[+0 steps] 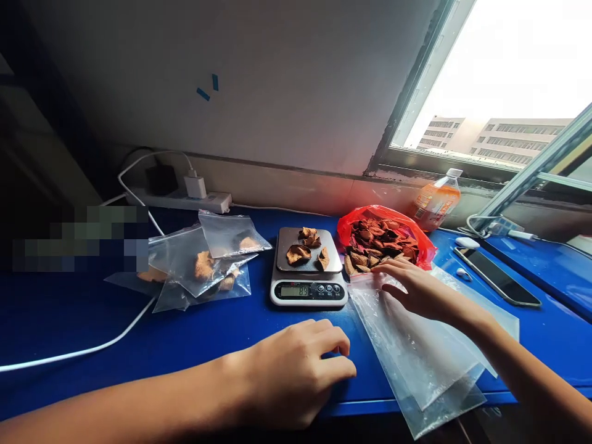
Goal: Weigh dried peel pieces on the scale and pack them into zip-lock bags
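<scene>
Scale (287, 295): dried slices (298, 253) lie on top, left of the red bag (426, 248).
Left hand (303, 370): loosely curled, near side, thumb and finger parted.
Right hand (411, 285): at the red bag's near edge, thumb spread from fingers.

- Around the digital kitchen scale (308, 293), a way lies open over the blue tabletop (198, 333) at eight o'clock.
- Nine: filled zip bags (224, 240) block.
- Two to three: red plastic bag (426, 248), right hand (416, 287).
- Four: flat clear bags (416, 354).
- Six: left hand (300, 367).
</scene>
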`<state>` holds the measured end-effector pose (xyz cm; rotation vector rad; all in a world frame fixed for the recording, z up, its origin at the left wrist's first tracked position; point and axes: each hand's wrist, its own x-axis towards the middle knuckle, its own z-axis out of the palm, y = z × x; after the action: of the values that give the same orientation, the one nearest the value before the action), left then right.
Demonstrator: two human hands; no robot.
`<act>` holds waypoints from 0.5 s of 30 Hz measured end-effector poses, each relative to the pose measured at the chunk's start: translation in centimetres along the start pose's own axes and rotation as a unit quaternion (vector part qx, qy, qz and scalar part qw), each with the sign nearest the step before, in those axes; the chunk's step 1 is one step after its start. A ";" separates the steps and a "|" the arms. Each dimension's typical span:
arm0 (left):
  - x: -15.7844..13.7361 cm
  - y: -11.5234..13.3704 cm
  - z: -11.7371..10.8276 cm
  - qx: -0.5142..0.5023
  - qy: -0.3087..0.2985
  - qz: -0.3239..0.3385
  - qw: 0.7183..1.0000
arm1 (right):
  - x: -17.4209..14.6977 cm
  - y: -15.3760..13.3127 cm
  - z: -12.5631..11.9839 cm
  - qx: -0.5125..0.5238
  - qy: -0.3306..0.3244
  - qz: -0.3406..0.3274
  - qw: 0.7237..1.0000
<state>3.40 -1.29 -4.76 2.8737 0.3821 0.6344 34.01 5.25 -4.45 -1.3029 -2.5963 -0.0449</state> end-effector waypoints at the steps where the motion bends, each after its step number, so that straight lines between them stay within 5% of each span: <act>1: 0.0 0.0 0.0 0.000 0.001 0.001 1.000 | -0.1 0.1 0.4 -0.003 0.012 0.002 1.000; 9: 0.2 0.0 -0.3 0.004 0.006 0.003 1.000 | 0.1 -0.2 0.8 -0.034 0.060 0.009 0.998; 15: 0.2 0.0 -0.1 0.003 0.000 0.001 1.000 | 0.5 -0.5 0.6 -0.024 0.031 0.006 0.999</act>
<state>3.55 -1.20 -4.64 2.8798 0.3822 0.6335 33.24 5.40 -4.85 -1.3122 -2.5498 -0.1441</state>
